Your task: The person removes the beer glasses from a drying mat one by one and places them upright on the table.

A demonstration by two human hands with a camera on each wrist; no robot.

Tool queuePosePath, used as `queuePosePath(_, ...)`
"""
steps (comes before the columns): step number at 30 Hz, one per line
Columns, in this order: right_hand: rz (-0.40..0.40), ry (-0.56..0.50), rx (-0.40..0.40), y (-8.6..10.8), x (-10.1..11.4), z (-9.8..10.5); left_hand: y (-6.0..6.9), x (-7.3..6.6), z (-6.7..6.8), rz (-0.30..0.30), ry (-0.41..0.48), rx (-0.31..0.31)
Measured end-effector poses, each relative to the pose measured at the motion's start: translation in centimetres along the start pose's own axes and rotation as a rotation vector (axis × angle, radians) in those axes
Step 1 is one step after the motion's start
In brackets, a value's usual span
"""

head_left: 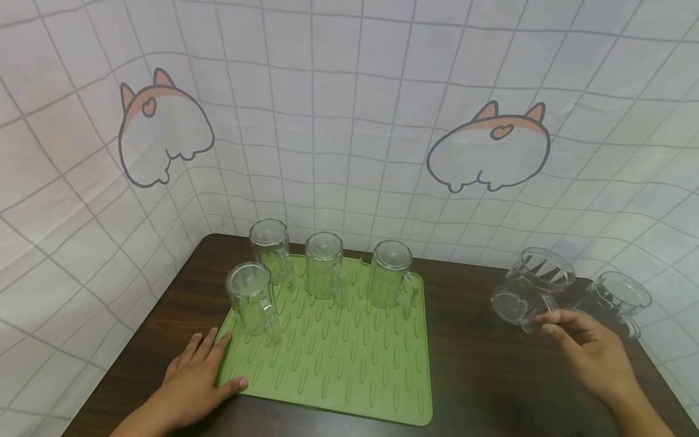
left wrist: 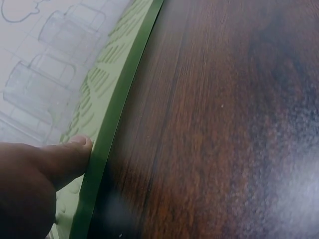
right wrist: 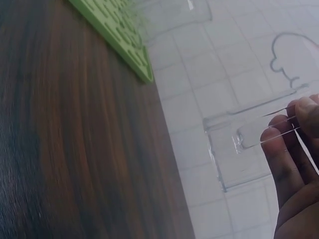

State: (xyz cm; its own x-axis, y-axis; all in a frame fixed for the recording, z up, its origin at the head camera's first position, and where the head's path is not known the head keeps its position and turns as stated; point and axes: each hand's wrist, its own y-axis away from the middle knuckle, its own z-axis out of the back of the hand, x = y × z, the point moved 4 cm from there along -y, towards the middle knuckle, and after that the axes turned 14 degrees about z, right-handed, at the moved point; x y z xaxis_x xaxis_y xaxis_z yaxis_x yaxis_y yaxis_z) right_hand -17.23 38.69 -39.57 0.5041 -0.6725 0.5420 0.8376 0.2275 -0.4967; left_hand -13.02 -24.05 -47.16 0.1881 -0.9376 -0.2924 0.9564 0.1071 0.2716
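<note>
In the head view, my right hand pinches the handle of a clear glass mug, tilted with its rim up and to the right. The right wrist view shows the fingers round the handle of that mug. My left hand lies with straight fingers at the left edge of a green ribbed mat, thumb on its front-left corner. In the left wrist view the thumb presses the mat's rim. Several mugs, one of them at front left, stand upside down on the mat.
Another clear mug stands at the far right, behind my right hand. Mat and mugs are on a dark wooden table. A white grid-patterned cloth with cartoon drawings rises behind and at both sides.
</note>
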Motion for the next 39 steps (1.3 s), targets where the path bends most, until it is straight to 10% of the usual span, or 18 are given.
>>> queuePosePath(39,-0.129,0.018,0.065,2.0,-6.6,3.1,0.0,-0.2,0.2,0.028,-0.010,0.035)
